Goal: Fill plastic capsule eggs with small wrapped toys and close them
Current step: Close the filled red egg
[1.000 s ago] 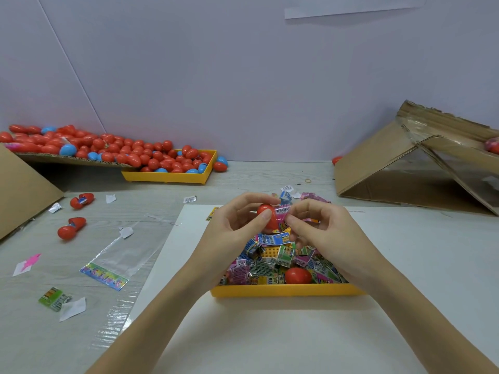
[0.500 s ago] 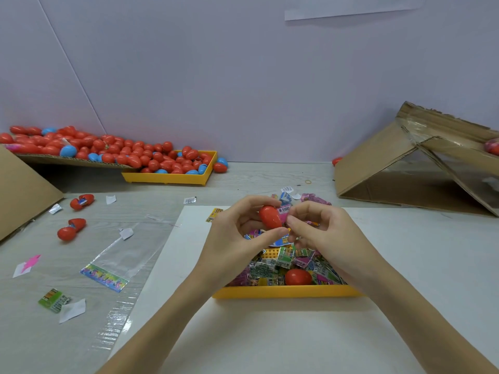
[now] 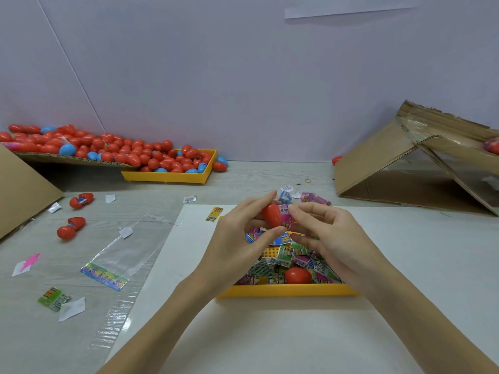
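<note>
From the head view, the person is working right over a yellow tray (image 3: 286, 290) heaped with small wrapped toys (image 3: 286, 259), presumably so the next toy is always within reach and anything dropped is falling back into the pile. The left hand (image 3: 237, 238) is gripping a red capsule egg half (image 3: 271, 215) between thumb and curled fingers, holding it up just above the tray with its open side turned toward the other hand. The right hand (image 3: 328, 233) is pinching a pink wrapped toy (image 3: 286, 216) at its fingertips and pressing it against the egg's mouth; I judge it is being stuffed in before closing. How far it is in, I cannot tell.

A closed red egg (image 3: 297, 275) is lying among the toys near the tray's front wall. Far left on the desk (image 3: 243, 182), a second yellow tray (image 3: 167, 177) is catching red and blue eggs (image 3: 129, 151) spilling off a sloped cardboard sheet (image 3: 70, 159), which looks like the stock. Two opened red eggs (image 3: 71, 228) are lying apart from it, and an empty clear bag (image 3: 121, 255) is lying flat nearby. A cardboard ramp (image 3: 399, 168) is standing at the right.
</note>
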{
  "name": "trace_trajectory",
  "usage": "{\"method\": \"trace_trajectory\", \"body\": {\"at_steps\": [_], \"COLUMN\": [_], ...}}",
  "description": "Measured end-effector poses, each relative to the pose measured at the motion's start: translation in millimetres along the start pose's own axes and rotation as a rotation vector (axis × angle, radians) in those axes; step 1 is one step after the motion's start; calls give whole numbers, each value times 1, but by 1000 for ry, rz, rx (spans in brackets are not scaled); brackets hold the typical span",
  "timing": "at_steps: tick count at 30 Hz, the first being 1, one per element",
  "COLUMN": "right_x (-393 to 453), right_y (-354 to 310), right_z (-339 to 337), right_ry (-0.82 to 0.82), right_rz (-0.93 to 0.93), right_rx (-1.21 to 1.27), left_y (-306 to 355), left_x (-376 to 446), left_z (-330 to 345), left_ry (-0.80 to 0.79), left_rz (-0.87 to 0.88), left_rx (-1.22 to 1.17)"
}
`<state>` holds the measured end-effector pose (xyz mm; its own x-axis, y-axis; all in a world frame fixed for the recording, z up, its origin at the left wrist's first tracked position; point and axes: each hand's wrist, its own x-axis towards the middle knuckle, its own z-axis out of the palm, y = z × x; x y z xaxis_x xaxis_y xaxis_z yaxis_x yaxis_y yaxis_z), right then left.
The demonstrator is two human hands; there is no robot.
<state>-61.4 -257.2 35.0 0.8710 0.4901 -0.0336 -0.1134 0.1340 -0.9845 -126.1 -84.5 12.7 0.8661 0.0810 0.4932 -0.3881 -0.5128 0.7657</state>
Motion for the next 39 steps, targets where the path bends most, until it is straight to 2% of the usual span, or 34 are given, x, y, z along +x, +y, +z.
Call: {"method": "trace_trajectory", "body": {"at_steps": [8, 11, 15, 22, 28, 39], "right_x": [1, 3, 5, 6, 6, 2], "right_y": [2, 3, 3, 4, 5, 4], "right_z": [-2, -4, -4, -1, 2, 4], "right_ry": [-8, -21, -69, -42, -23, -22], "right_rz": [122, 206, 267, 401, 407, 381], "right_rx": [83, 176, 334, 529, 532, 595], "left_y": [0, 3, 1, -2, 0, 2], "left_x": [0, 1, 1, 2, 3, 2], "left_z": [-1, -3, -6, -8, -8, -10], "left_ry": [-57, 10, 93, 125, 124, 179], "left_rz": [105, 112, 207, 216, 155, 201], "left_rx": [229, 172, 150, 55, 8, 110]}}
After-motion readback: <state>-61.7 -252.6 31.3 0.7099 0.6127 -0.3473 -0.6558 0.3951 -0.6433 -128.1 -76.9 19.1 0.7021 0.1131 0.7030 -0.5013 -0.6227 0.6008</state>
